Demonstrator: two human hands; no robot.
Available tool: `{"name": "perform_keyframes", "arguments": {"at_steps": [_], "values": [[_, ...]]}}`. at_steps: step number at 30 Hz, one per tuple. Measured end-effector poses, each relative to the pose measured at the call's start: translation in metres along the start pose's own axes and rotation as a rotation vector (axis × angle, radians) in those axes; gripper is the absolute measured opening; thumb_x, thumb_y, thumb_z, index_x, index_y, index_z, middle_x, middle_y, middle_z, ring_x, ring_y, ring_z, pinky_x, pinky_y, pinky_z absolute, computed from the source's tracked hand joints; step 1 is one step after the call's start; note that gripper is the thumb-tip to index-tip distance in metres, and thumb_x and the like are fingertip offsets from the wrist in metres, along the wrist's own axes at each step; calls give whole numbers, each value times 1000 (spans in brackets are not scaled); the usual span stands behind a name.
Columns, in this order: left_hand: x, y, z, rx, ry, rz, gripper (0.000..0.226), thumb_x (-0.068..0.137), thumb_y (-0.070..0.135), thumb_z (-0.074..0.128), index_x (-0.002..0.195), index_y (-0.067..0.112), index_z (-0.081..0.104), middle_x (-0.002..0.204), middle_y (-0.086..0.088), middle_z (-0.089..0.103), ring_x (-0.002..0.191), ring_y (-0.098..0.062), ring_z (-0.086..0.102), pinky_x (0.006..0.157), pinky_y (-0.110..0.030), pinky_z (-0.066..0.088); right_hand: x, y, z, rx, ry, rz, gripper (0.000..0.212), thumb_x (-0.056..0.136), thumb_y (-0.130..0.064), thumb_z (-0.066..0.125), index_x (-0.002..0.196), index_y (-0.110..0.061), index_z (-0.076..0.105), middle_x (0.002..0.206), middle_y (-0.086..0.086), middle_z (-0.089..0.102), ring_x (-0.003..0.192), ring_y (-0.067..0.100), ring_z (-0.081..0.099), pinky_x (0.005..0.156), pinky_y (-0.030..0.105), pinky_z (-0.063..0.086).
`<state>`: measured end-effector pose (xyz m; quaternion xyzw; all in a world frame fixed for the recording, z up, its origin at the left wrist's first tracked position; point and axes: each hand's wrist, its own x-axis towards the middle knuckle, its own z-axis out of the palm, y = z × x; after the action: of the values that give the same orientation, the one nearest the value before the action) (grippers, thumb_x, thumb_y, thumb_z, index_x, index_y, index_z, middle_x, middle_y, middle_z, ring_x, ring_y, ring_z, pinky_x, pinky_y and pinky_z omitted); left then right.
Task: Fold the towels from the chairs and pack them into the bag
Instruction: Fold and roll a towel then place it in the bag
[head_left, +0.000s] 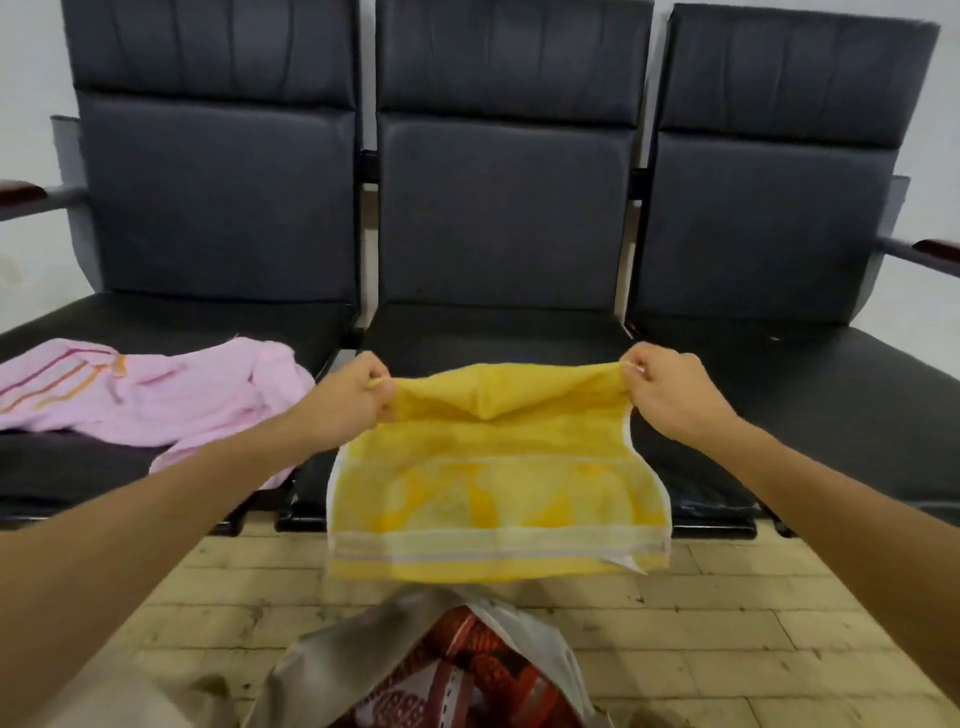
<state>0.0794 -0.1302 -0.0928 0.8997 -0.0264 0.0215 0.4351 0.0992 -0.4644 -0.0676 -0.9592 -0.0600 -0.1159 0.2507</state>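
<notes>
A yellow towel (498, 478) with pale bands hangs doubled over in front of the middle chair seat (493, 332). My left hand (348, 400) pinches its top left corner and my right hand (670, 389) pinches its top right corner, so the top edge sags between them. A pink towel (156, 395) with orange stripes lies crumpled on the left chair seat. Below the yellow towel, on the floor, stands an open bag (353, 660) of beige cloth with a red patterned fabric (467, 670) inside it.
Three dark padded chairs stand joined in a row against a white wall, with armrests (31, 195) at both ends. The right seat (810, 374) holds nothing. A pale tiled floor (727, 613) lies in front of the chairs.
</notes>
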Motion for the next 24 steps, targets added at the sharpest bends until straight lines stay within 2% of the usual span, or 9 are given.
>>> {"name": "perform_keyframes", "arguments": {"at_steps": [2, 4, 6, 8, 11, 15, 17, 20, 24], "values": [[-10, -21, 17, 253, -153, -2, 9, 101, 25, 44, 98, 17, 46, 91, -4, 59, 86, -21, 60, 78, -36, 49, -15, 12, 12, -79, -200, -7, 19, 100, -20, 41, 94, -19, 58, 87, 5, 66, 81, 23, 64, 73, 42, 54], [-18, -30, 26, 453, -270, 40, 10, 101, 24, 42, 99, 15, 43, 87, -7, 56, 73, -16, 47, 66, -30, 40, -28, 16, 18, -187, -367, -53, 21, 98, -18, 42, 85, -23, 57, 82, 0, 65, 80, 23, 61, 72, 37, 53], [-21, -30, 28, 507, -330, 75, 8, 98, 19, 45, 103, 14, 41, 86, -1, 50, 70, -14, 43, 63, -29, 38, -35, 14, 21, -293, -447, -97, 19, 96, -17, 45, 84, -23, 59, 77, -3, 58, 76, 23, 53, 67, 33, 46], [-22, -33, 26, 532, -389, 115, 24, 99, 20, 45, 123, 17, 40, 110, 4, 51, 88, -17, 54, 77, -32, 46, -37, 12, 24, -336, -456, -108, 12, 93, -21, 52, 92, -18, 63, 81, 2, 59, 80, 24, 51, 70, 37, 47], [-16, -42, 22, 599, -416, 136, 42, 104, 27, 36, 144, 17, 29, 143, 3, 34, 123, -17, 45, 104, -29, 36, -29, 13, 37, -335, -440, -106, 15, 92, -25, 55, 77, -22, 56, 72, -1, 52, 78, 28, 51, 66, 37, 43], [2, -62, 22, 576, -341, 159, 46, 105, 24, 32, 150, 14, 25, 154, 3, 25, 138, -13, 31, 104, -8, 15, -13, 17, 62, -371, -378, -109, 17, 98, -31, 48, 99, -20, 61, 90, 6, 60, 80, 26, 52, 68, 34, 44], [9, -69, 24, 587, -293, 170, 47, 105, 24, 31, 151, 18, 23, 157, 6, 19, 143, -11, 23, 103, -6, 7, -10, 15, 68, -398, -372, -100, 19, 101, -29, 43, 95, -17, 56, 82, 4, 52, 72, 22, 47, 66, 32, 40], [16, -71, 27, 565, -255, 150, 46, 105, 27, 31, 150, 21, 26, 157, 10, 21, 142, -10, 24, 102, -7, 9, -5, 17, 77, -368, -371, -57, 28, 103, -25, 41, 77, -16, 44, 69, -1, 38, 65, 22, 42, 57, 32, 34], [16, -69, 24, 414, -197, 144, 39, 104, 24, 35, 143, 21, 37, 148, 8, 34, 130, -10, 36, 101, -13, 21, -1, 24, 79, -186, -283, 16, 36, 102, -20, 44, 66, -20, 42, 67, 5, 46, 57, 22, 43, 48, 28, 31]]}}
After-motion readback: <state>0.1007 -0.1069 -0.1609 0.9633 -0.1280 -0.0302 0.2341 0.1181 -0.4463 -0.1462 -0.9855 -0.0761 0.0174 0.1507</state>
